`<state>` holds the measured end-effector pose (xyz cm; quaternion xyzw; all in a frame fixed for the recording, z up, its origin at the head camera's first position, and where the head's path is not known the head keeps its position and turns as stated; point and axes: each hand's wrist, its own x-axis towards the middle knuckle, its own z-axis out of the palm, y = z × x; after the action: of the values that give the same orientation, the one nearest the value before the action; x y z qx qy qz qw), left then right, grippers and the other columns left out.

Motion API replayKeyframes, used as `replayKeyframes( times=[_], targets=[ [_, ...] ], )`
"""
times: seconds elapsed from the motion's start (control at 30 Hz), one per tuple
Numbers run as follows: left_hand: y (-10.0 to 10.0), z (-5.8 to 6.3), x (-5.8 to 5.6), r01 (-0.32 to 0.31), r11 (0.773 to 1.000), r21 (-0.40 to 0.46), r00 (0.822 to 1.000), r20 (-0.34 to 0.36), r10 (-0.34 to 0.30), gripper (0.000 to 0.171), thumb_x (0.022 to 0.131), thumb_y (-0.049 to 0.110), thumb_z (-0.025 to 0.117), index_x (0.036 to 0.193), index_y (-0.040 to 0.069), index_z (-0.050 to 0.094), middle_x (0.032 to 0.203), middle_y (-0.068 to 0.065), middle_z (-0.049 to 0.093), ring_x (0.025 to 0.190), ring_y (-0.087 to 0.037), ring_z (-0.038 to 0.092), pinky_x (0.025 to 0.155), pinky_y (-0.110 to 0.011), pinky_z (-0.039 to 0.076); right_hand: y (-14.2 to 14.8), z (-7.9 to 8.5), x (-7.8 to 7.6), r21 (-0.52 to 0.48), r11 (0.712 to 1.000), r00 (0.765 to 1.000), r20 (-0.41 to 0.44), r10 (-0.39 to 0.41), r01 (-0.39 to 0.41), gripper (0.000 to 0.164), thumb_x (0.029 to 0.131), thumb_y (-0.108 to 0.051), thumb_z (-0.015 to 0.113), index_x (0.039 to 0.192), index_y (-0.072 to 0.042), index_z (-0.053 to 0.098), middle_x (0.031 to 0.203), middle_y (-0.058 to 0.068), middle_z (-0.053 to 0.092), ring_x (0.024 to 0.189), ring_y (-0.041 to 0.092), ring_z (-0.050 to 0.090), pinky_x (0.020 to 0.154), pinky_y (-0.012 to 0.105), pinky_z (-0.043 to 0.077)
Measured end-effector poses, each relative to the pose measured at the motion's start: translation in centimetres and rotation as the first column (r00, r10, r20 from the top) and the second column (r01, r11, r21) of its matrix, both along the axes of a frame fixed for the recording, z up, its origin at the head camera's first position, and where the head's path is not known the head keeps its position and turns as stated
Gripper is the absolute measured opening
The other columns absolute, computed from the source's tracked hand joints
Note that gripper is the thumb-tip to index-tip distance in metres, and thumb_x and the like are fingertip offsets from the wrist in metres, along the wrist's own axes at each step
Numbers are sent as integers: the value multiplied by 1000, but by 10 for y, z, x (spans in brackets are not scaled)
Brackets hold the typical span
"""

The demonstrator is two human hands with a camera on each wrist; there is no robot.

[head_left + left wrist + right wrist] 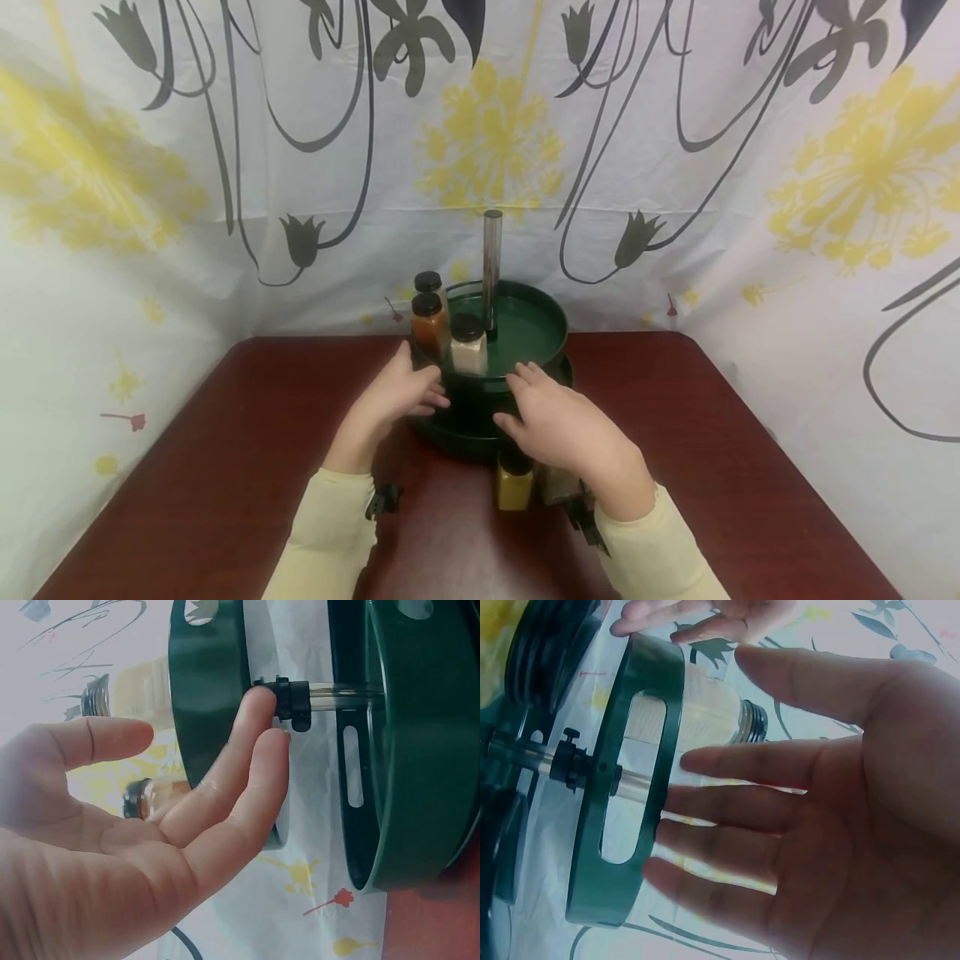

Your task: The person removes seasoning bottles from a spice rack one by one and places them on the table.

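Observation:
A two-tier green turntable rack has an upper tray and a lower tray on a metal post. An orange-filled jar, a white-filled jar and a third jar behind them stand at the upper tray's left. My left hand is by that tray's left front, fingers loosely bent around nothing; contact is unclear. At the front right, the straight fingers of my right hand reach the upper rim. A black collar encircles the post beneath the upper tray.
A yellow-filled jar with a black lid stands on the dark red table in front of the rack. Beside it another jar is partly hidden by my right wrist. Behind the table hangs a flower-patterned curtain.

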<state>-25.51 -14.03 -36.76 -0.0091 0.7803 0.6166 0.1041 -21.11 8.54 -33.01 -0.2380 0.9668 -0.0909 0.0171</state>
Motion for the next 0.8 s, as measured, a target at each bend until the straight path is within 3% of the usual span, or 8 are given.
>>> replayKeyframes(
  times=[0.17, 0.27, 0.4, 0.57, 0.8],
  targets=[
    [4, 1, 3, 35, 999, 23, 999, 11, -36, 91, 96, 16, 49, 150, 10, -23, 103, -26, 68, 84, -32, 69, 79, -46, 55, 4, 0, -6, -19, 997, 996, 57, -74, 75, 68, 97, -45, 53, 140, 7, 43, 150, 24, 32, 140, 33, 25, 110, 50, 29],
    [5, 1, 4, 50, 998, 35, 999, 7, -50, 86, 97, 17, 50, 152, 12, -15, 100, -26, 69, 82, -33, 69, 77, -48, 56, 7, 0, -9, -35, 994, 992, 70, -103, 105, 70, 97, -45, 52, 140, 9, 41, 150, 25, 30, 139, 34, 26, 109, 51, 29],
    [2, 3, 1, -5, 1000, 3, 1000, -8, 5, 77, 96, 18, 52, 153, 10, 0, 98, -24, 69, 77, -32, 68, 75, -47, 56, 12, 1, -13, -48, 991, 987, 113, -116, 122, 72, 98, -46, 51, 144, 7, 36, 154, 23, 23, 141, 33, 21, 111, 51, 26],
    [-6, 1, -4, -69, 995, -78, 997, -42, 66, 79, 95, 19, 55, 154, 5, 5, 120, -26, 57, 91, -34, 65, 80, -46, 55, 20, 2, -17, -41, 990, 980, 152, -125, 132, 77, 98, -47, 49, 147, 8, 28, 157, 22, 13, 142, 35, 15, 112, 53, 23],
    [-10, -8, -10, -58, 989, -138, 993, -110, 42, 98, 87, 29, 71, 155, 8, 4, 154, -21, 23, 127, -35, 44, 88, -47, 51, 30, 0, -22, -36, 989, 978, 157, -136, 143, 75, 99, -42, 50, 148, 7, 25, 158, 21, 10, 142, 37, 13, 110, 55, 26]
  ],
)
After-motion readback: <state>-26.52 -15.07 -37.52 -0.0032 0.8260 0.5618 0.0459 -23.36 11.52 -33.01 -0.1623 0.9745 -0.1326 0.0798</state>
